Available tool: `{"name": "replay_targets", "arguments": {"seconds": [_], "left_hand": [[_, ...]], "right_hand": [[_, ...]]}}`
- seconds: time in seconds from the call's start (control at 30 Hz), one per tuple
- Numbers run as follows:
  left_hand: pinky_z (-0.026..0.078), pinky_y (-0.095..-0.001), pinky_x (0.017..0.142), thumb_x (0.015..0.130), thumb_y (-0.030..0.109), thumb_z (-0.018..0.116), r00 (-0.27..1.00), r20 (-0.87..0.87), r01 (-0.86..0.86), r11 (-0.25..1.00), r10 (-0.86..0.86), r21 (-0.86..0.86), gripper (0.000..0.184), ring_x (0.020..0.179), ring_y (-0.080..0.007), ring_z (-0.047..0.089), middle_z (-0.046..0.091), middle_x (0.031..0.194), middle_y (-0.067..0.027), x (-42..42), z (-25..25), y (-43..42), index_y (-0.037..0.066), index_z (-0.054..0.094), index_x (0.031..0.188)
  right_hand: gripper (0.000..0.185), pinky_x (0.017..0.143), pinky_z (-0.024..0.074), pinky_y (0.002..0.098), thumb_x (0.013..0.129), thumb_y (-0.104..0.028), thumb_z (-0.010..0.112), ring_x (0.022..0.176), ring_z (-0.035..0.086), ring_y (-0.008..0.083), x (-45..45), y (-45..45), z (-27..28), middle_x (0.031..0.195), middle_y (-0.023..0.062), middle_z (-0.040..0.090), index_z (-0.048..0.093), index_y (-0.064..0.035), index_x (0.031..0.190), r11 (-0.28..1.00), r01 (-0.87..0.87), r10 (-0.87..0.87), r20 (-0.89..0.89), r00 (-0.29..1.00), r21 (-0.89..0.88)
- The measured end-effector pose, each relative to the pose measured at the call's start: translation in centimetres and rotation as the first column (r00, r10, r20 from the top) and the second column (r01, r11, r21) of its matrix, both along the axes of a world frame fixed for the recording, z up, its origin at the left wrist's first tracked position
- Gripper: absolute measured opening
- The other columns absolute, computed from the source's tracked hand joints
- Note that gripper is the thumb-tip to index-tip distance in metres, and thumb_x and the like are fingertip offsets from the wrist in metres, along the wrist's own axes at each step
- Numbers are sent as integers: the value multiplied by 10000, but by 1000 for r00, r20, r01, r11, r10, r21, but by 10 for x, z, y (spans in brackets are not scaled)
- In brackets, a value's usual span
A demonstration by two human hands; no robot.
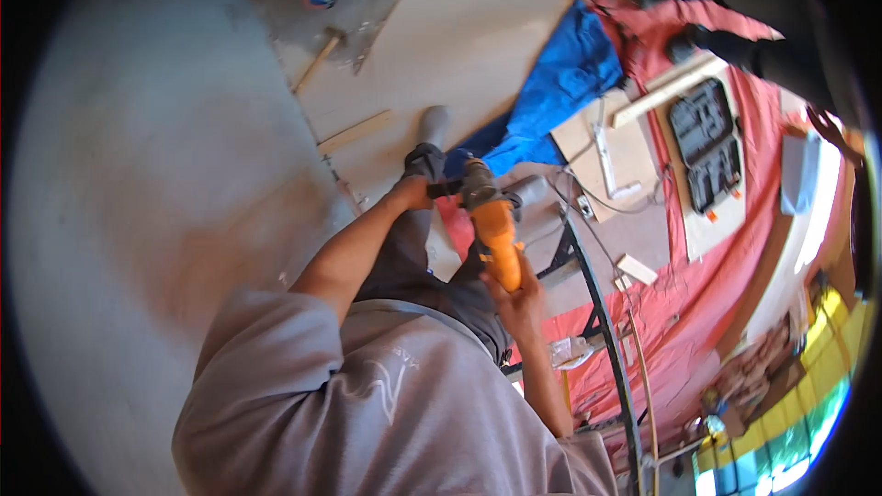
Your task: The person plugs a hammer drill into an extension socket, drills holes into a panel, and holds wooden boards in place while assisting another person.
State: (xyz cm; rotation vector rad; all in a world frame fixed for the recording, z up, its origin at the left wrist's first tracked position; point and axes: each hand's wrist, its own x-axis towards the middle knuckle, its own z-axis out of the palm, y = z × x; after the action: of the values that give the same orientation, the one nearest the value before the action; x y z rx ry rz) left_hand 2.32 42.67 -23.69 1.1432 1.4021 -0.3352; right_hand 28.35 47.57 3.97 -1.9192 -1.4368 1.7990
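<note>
An orange and grey power tool (494, 230) is held in front of my body, its front end pointing away from me. My right hand (520, 301) is wrapped round its rear end. At the tool's front, my left hand (413, 193) is closed round a dark side handle (445, 189). My shoes (434, 127) show beyond the tool, with a blue tarp (551, 92) past them.
A black metal frame (602, 312) stands close by my right arm. Farther right are an open tool case (706, 142), cables, wood strips and red sheeting (703, 289). Another person's dark-clothed legs (735, 50) are at the upper right. A hammer (317, 60) lies at the upper left.
</note>
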Motion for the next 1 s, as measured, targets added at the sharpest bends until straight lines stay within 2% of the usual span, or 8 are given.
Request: {"name": "replay_targets", "arguments": {"seconds": [0.1, 0.17, 0.23, 0.3, 0.4, 0.5, 0.63, 1.0], "left_hand": [[465, -477, 866, 699, 69, 672, 960, -203, -64, 854, 195, 516, 328, 1042, -380, 534, 569, 1031, -157, 6, 41, 7, 80, 584, 1014], [484, -429, 813, 792, 76, 634, 980, -2, -151, 750, 199, 644, 245, 990, -311, 568, 584, 1016, -146, 8, 94, 36, 72, 577, 1030], [494, -369, 748, 889, 206, 619, 937, 59, -340, 937, 344, -78, 228, 941, -228, 602, 606, 1055, -118, 3, 119, 55, 77, 570, 1070], [498, -325, 738, 939, 373, 561, 249, 245, -561, 345, 937, -753, 375, 927, -169, 615, 615, 1091, -82, 25, 166, 59, 82, 535, 1175], [502, -325, 848, 937, 451, 528, 115, 389, -613, 373, 914, -696, 541, 1028, -178, 601, 601, 1153, -58, 60, 180, 64, 66, 441, 1308], [471, -370, 929, 946, 434, 521, 121, 334, -634, 332, 935, -698, 483, 1090, -225, 575, 578, 1195, -112, 114, 214, 110, 82, 456, 1270], [544, -357, 772, 919, 261, 603, 521, 305, -627, 601, 797, -496, 352, 842, -247, 659, 645, 941, -189, 185, 182, 157, 22, 507, 1158], [543, -303, 661, 855, 218, 654, 688, 201, -633, 712, 697, -303, 269, 727, -181, 641, 653, 826, -117, 332, 44, 221, 18, 563, 1009]], "right_hand": [[602, 858, 479, 399, 763, -277, 764, 1000, 622, 357, -16, 0, 2, 1047, 215, 644, 527, -43, 1264, 991, -55, 50, 40, 998, 123], [624, 848, 478, 426, 769, -325, 745, 994, 612, 384, -19, 10, 2, 1039, 226, 639, 511, -61, 1284, 983, -66, 57, 57, 997, 171], [637, 825, 483, 433, 771, -350, 733, 971, 615, 389, -22, 19, -1, 1027, 230, 637, 500, -69, 1293, 984, -27, 19, 44, 999, 175], [628, 802, 489, 433, 776, -353, 723, 932, 628, 379, -25, 21, -11, 1001, 230, 638, 499, -71, 1291, 978, 47, -45, -14, 999, 204], [644, 823, 488, 431, 778, -322, 713, 944, 625, 383, -21, 29, -18, 999, 231, 640, 479, -37, 1306, 973, 137, -136, -18, 991, 186], [653, 845, 478, 439, 792, -274, 692, 990, 607, 393, -10, 38, -31, 1065, 244, 621, 440, -3, 1330, 944, 271, -275, -5, 961, 186], [507, 813, 466, 468, 793, -167, 639, 982, 566, 445, 21, 45, -67, 1064, 281, 570, 453, 8, 1231, 848, 461, -443, -128, 888, 261], [544, 864, 430, 497, 794, -33, 533, 1054, 467, 495, 134, 86, -237, 1114, 335, 463, 323, 98, 1279, 678, 590, -539, -248, 805, 439]]}}
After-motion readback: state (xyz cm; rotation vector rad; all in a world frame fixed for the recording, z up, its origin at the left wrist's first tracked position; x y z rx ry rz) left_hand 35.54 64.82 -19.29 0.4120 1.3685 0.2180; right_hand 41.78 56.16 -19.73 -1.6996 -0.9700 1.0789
